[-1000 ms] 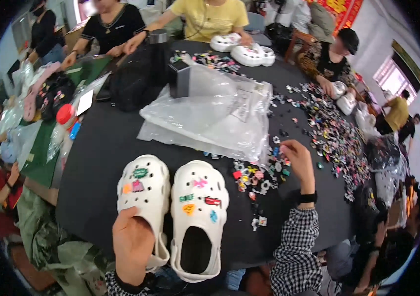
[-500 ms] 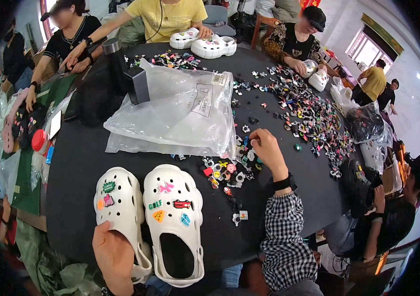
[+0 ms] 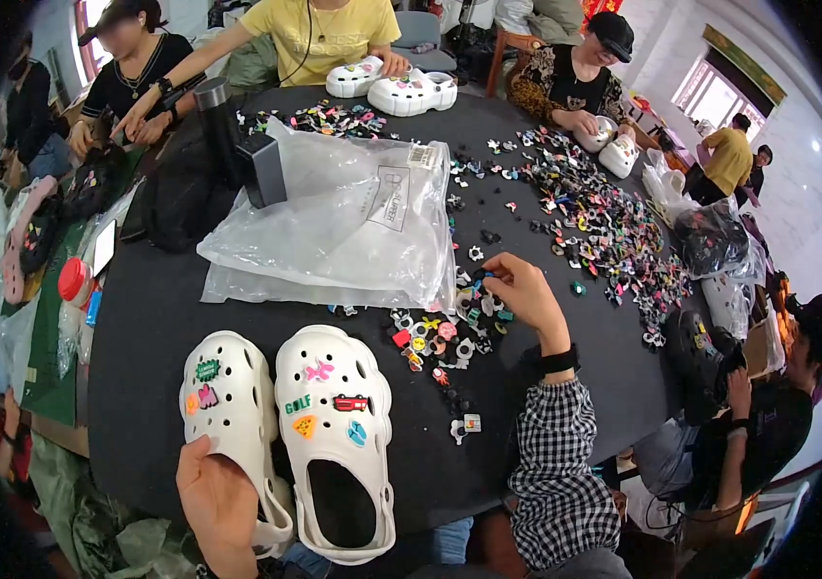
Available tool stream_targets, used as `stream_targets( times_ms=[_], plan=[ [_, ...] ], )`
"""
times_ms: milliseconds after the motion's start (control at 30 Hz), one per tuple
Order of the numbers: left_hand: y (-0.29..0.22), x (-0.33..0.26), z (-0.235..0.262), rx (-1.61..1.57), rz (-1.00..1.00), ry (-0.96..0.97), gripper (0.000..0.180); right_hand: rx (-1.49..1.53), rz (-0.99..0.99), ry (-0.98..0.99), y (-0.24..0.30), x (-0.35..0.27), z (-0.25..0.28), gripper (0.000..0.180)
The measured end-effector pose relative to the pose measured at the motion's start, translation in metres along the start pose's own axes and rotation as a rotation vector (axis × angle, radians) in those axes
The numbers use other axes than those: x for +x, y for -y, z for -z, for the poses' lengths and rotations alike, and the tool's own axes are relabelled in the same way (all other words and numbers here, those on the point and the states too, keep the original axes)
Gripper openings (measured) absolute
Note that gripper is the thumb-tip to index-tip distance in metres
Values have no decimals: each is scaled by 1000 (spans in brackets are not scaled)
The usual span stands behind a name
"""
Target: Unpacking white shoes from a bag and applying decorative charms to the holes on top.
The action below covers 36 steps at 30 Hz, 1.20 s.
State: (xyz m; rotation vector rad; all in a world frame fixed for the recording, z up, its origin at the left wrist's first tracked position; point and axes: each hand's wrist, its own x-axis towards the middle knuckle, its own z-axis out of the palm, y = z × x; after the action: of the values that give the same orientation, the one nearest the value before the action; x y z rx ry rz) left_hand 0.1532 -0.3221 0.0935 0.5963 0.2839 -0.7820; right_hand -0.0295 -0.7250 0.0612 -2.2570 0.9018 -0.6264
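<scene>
My left hand (image 3: 218, 502) grips a white clog (image 3: 237, 396) by its side, thumb on top and the other fingers mostly hidden. Green, pink and orange shoe charms are set in that clog's toe. Beside it on the right lies a matching white clog (image 3: 332, 449), with pink, green, red, orange and blue charms. My right hand (image 3: 529, 297) is over the near pile of shoe charms (image 3: 445, 333), thumb and index finger pinched together at its upper edge. Whatever is between those fingertips is too small to make out.
A clear plastic bag (image 3: 334, 222) lies beyond the clogs, with a black box (image 3: 262, 172) and a dark bottle (image 3: 217, 125) at its left. A large charm heap (image 3: 604, 222) spreads to the right. Several people sit around the black table (image 3: 160, 299), some handling clogs.
My right hand has lowered slightly, its fingers closing into a pinch at the charms. My left hand keeps its hold on the clog. At the left, a co-worker's hand has drawn back.
</scene>
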Motion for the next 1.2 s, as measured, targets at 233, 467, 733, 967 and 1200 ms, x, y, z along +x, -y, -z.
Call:
stream_targets(
  times_ms=[233,467,733,967,1200],
  plan=[
    [3,-1,-3,-25,16,10,48,59,-75,13,-4,-1,7,23],
    [2,-1,-2,-21,-11,-3,49,70,-37,25,-6,3,0,23],
    [7,-4,-7,-35,53,-39,47,65,-27,81,-24,5,11,18],
    [2,-8,-5,-84,59,-25,49,125,-89,115,-9,5,3,19],
    [9,-1,-2,-57,41,-12,49,213,-4,120,-14,5,9,21]
  ],
)
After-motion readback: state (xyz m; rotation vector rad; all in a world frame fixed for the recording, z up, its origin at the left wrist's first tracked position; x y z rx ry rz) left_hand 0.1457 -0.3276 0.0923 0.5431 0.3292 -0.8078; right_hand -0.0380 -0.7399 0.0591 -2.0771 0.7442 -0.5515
